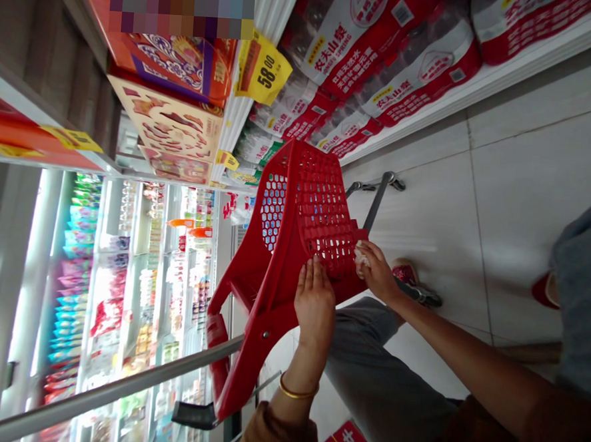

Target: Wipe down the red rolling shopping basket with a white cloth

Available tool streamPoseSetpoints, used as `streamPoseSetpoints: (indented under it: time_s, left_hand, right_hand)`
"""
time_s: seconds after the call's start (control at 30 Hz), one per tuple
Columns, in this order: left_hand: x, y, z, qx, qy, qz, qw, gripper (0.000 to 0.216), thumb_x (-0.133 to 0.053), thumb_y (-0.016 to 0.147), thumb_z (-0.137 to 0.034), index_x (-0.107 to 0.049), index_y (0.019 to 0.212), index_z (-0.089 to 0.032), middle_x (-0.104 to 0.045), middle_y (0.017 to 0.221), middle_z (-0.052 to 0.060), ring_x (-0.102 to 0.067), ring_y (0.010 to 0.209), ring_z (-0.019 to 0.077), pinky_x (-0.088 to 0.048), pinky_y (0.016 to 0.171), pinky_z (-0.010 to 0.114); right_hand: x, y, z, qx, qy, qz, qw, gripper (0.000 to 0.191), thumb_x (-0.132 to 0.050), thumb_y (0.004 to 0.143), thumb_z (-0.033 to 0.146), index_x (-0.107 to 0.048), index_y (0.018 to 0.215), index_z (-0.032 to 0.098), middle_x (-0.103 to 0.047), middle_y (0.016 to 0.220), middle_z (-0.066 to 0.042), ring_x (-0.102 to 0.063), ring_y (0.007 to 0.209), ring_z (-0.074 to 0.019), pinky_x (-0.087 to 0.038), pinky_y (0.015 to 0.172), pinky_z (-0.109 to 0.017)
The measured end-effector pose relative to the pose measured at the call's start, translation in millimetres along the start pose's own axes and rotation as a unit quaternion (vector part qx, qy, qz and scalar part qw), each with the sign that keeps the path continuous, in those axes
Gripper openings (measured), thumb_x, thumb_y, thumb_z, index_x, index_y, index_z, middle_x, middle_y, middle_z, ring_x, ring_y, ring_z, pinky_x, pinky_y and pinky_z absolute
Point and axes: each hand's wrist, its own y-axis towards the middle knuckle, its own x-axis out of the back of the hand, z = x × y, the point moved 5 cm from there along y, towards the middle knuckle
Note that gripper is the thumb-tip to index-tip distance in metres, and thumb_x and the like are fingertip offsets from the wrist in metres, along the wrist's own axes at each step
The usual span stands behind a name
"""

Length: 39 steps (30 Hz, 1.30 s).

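Observation:
A red plastic shopping cart (282,267) with honeycomb holes in its walls appears turned sideways in the tilted head view. My left hand (315,299), with a gold bangle at the wrist, lies on the cart's side panel. Its fingers are stretched out together and touch the red plastic. To the right of it, my right hand (376,272) pinches a crumpled white wipe (362,253) against the cart's lower edge. Grey metal legs (377,199) with casters extend from the cart.
Wrapped packs of water bottles (408,88) fill the low shelf, with boxed goods (166,123) and a yellow price tag (263,69) beside them. A lit display of packaged goods (147,272) stands behind the cart. A metal rail (116,377) crosses the lower left. Tiled floor (528,175) spans the right.

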Motion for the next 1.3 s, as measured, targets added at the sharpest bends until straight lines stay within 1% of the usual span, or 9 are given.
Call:
streamPoseSetpoints:
  time_s: [0.07,0.13,0.23,0.37,0.57,0.73,0.87,1.07,1.3]
  left_hand:
    - [0,0,1,0.003,-0.011,0.006,1.0,0.04,-0.04,0.09,-0.004,-0.058,0.126,-0.002,-0.049,0.141,0.019,-0.047,0.132,0.0287,-0.041,0.112,0.042]
    - [0,0,2,0.003,-0.016,0.011,1.0,0.041,-0.04,0.09,-0.004,-0.058,0.127,-0.003,-0.049,0.141,0.02,-0.047,0.132,0.0281,-0.041,0.112,0.042]
    - [2,1,2,-0.001,-0.016,0.01,1.0,0.042,-0.04,0.09,-0.004,-0.058,0.128,-0.006,-0.049,0.142,0.018,-0.048,0.132,0.0272,-0.041,0.112,0.042]
    - [4,1,2,-0.001,-0.019,0.019,1.0,0.044,-0.04,0.089,-0.003,-0.056,0.13,-0.006,-0.047,0.143,0.018,-0.047,0.133,0.0269,-0.041,0.112,0.043]
    - [9,2,8,0.017,-0.013,0.028,0.999,0.042,-0.041,0.09,-0.005,-0.056,0.13,-0.007,-0.047,0.143,0.017,-0.044,0.135,0.0275,-0.037,0.114,0.045]
    - [14,2,13,0.026,-0.016,0.033,0.999,0.042,-0.04,0.091,-0.006,-0.056,0.129,-0.004,-0.046,0.143,0.018,-0.044,0.135,0.0271,-0.036,0.115,0.044]
    - [16,1,14,0.039,-0.011,0.037,0.999,0.043,-0.04,0.092,-0.008,-0.053,0.133,-0.005,-0.047,0.143,0.018,-0.041,0.136,0.0268,-0.034,0.116,0.043]
    - [13,0,15,0.041,-0.012,0.035,0.998,0.041,-0.04,0.093,-0.008,-0.055,0.131,-0.007,-0.049,0.142,0.017,-0.042,0.136,0.0267,-0.036,0.115,0.044]
    - [12,-1,16,0.044,-0.027,0.043,0.998,0.039,-0.042,0.091,-0.006,-0.058,0.127,-0.003,-0.048,0.143,0.019,-0.041,0.136,0.028,-0.037,0.115,0.042]
  right_hand:
    - [4,2,0,0.02,0.014,0.053,0.998,0.044,-0.045,0.093,0.029,-0.045,0.137,0.02,-0.024,0.157,-0.015,-0.032,0.143,-0.0266,-0.032,0.115,-0.051]
    - [8,5,-2,0.045,0.028,0.133,0.99,0.053,-0.053,0.092,0.038,-0.041,0.14,0.02,-0.017,0.16,-0.016,-0.028,0.145,-0.0273,-0.033,0.114,-0.05]
    - [14,11,-12,0.062,0.03,0.19,0.979,0.055,-0.055,0.091,0.043,-0.044,0.139,0.021,-0.036,0.153,-0.015,-0.039,0.14,-0.026,-0.037,0.112,-0.047]
    - [16,11,-16,0.083,0.023,0.133,0.987,0.041,-0.042,0.097,0.038,-0.052,0.133,0.021,-0.056,0.136,-0.013,-0.049,0.131,-0.0246,-0.042,0.109,-0.048]
    - [2,5,23,0.071,0.005,0.029,0.997,0.041,-0.038,0.096,0.024,-0.049,0.135,0.019,-0.055,0.134,-0.015,-0.05,0.129,-0.0249,-0.044,0.107,-0.049]
    - [-11,17,79,0.11,0.043,0.056,0.991,0.05,-0.038,0.091,0.012,-0.045,0.139,0.025,-0.054,0.135,-0.011,-0.049,0.13,-0.0225,-0.044,0.109,-0.047]
    - [-17,21,110,0.165,0.067,0.079,0.981,0.054,-0.037,0.092,0.008,-0.041,0.143,0.024,-0.047,0.144,-0.01,-0.038,0.139,-0.0219,-0.036,0.115,-0.049]
    - [-26,14,98,0.174,0.056,0.082,0.98,0.051,-0.037,0.097,0.012,-0.04,0.144,0.031,-0.053,0.141,-0.004,-0.04,0.138,-0.0198,-0.036,0.115,-0.048]
    - [-19,0,63,0.17,-0.023,0.025,0.985,0.05,-0.033,0.097,0.01,-0.044,0.142,0.029,-0.057,0.136,-0.007,-0.045,0.134,-0.0222,-0.043,0.107,-0.051]
